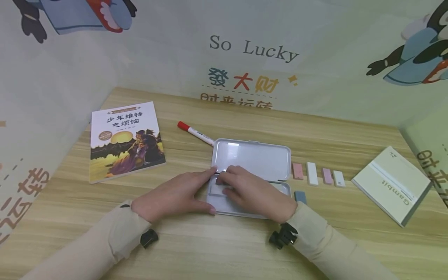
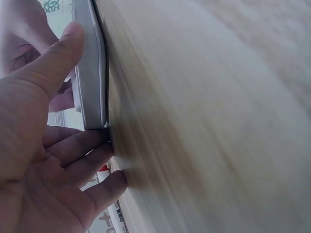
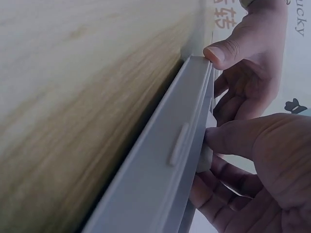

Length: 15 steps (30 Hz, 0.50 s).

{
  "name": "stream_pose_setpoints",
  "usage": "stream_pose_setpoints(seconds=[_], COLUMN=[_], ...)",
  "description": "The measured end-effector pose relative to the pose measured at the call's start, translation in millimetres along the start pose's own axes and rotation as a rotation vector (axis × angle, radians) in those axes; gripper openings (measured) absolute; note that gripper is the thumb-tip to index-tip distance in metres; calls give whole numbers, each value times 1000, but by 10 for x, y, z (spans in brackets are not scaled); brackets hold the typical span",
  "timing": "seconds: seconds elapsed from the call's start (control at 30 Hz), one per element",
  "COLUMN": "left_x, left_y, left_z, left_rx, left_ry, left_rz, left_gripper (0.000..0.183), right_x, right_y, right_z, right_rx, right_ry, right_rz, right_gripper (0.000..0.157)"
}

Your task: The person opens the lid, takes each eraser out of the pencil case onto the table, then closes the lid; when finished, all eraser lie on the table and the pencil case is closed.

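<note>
A shallow white hinged case [image 1: 252, 159] lies on the table with its lid raised toward the far side. At its left end my left hand [image 1: 175, 196] holds it, with the thumb on the near corner and the index finger by the hinge. My right hand [image 1: 257, 190] reaches over the tray from the right, fingers bent down inside it. In the right wrist view, a small whitish block [image 3: 206, 159], looking like an eraser, shows between the right thumb and fingers, above the case's front wall [image 3: 160, 145]. The fingers partly hide this block.
Right of the case, pink [image 1: 297, 171], white [image 1: 312, 173], purple [image 1: 327, 176] and smaller white [image 1: 338, 179] erasers form a row; a blue one [image 1: 300, 196] lies nearer. A red-capped marker [image 1: 196, 133] touches the lid's corner. A book [image 1: 127, 142] lies left, a Gambit box [image 1: 392, 184] right.
</note>
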<state>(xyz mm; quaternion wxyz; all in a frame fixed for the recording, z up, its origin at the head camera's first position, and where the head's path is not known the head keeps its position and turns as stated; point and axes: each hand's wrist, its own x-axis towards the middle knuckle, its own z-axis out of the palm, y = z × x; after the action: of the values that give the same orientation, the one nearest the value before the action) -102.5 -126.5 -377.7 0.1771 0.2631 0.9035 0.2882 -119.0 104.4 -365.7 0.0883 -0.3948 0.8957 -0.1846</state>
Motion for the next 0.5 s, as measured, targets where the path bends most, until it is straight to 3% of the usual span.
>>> stream_pose_setpoints(seconds=[0.5], left_x=[-5], left_y=[11], left_z=[-3], left_rx=[2], left_ry=[-1], left_rz=[-3], left_gripper=[108], right_x=[29], right_y=[-10], right_z=[-19], right_rx=[-11], right_ry=[1], right_rz=[-4], right_gripper=[19])
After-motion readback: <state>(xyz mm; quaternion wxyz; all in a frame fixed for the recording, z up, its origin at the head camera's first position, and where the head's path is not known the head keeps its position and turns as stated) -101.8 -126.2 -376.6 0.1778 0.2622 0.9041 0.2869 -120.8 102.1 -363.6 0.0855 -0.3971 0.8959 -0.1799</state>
